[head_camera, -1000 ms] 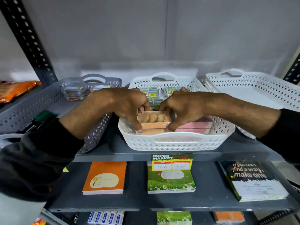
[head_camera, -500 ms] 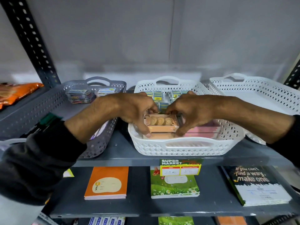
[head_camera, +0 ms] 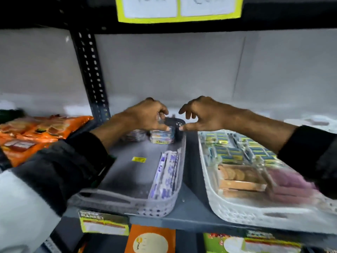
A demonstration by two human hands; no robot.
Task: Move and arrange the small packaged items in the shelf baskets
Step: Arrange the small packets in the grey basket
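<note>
At the far end of the grey basket (head_camera: 125, 203), the left hand (head_camera: 145, 115) curls its fingers down over a small clear pack (head_camera: 162, 136) of colourful items, thumb and fingertips pinching its top. Just at its 3 o'clock the right hand (head_camera: 202, 114) hangs loosely spread, fingers apart, thumb tip near the basket's far rim and holding nothing that can be seen. The pack sits on the basket floor directly under the left hand, and a second similar pack (head_camera: 134, 136) lies at its 9 o'clock, partly hidden by the left wrist. Nearer the camera, at the hands' 6 o'clock, a row of white-and-blue packets (head_camera: 167, 174) leans against the basket's right wall, and a yellow sticker (head_camera: 139, 159) lies on its bare floor. At 4 o'clock from the hands stands a white basket (head_camera: 237, 214), filled with small blue-and-yellow boxes (head_camera: 235, 152) at the back, a tray of round biscuits (head_camera: 237, 175) and blurred pink packs (head_camera: 290, 185) in front. Orange snack bags (head_camera: 36, 132) lie at 9 o'clock beyond the perforated black upright (head_camera: 89, 70). Both dark sleeves cross the basket rims, the left one covering much of the grey basket's left side.
</note>
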